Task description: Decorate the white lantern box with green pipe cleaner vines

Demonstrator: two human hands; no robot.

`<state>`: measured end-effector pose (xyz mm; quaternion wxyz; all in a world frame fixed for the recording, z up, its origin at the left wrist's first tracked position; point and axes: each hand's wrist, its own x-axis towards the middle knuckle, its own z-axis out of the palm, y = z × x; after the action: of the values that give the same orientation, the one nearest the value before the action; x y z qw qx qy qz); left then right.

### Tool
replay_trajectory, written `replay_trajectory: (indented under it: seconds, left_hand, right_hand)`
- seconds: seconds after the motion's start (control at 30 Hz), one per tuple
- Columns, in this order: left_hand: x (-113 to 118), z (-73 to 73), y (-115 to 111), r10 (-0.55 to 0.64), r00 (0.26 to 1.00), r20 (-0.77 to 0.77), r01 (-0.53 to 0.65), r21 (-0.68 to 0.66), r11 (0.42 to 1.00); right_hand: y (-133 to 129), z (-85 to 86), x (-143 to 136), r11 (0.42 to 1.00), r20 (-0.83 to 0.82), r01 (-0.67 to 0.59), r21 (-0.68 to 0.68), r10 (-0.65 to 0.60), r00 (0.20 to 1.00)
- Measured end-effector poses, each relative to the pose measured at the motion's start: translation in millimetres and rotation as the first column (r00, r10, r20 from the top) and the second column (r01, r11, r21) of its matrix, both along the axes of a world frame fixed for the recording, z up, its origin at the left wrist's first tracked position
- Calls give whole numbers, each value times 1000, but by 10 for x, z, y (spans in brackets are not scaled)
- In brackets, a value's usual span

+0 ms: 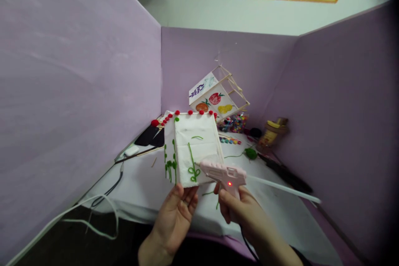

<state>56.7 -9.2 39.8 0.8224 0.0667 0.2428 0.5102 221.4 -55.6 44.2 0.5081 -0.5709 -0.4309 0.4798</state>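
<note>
"Where's the white box (204, 126)?"
"Just beyond my left hand (176, 211), which I see gripping its lower edge, probably to steady it."
"And the right hand (239, 207)?"
"Closed round the glue gun (222, 172), angled, I'd judge, to bring its nozzle near the green stem (191, 154); yarn ball (250, 153) beyond."

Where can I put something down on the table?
Left of the left hand, the white tablecloth is bare in front of the short stick. Another free patch lies right of the right hand, nearer than the glue stick. It's crowded farther back: flat black things on the left, paints and a green yarn ball on the right.
</note>
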Motion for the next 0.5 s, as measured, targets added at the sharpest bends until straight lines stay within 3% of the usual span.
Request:
replay_trajectory:
  seconds: [0.23,0.4,0.5]
  left_hand:
    - [4,-48,15,-1,1000,22,1,-3,1000]
    - [7,-60,23,3,1000,20,-3,6,1000]
    - [12,-60,21,0,1000,29,0,-1,1000]
  right_hand:
    - [18,12,18,999,42,-30,-37,32,999]
    - [37,-45,-3,998,34,39,-42,-37,999]
    - [37,-41,-1,999,41,17,-34,-16,999]
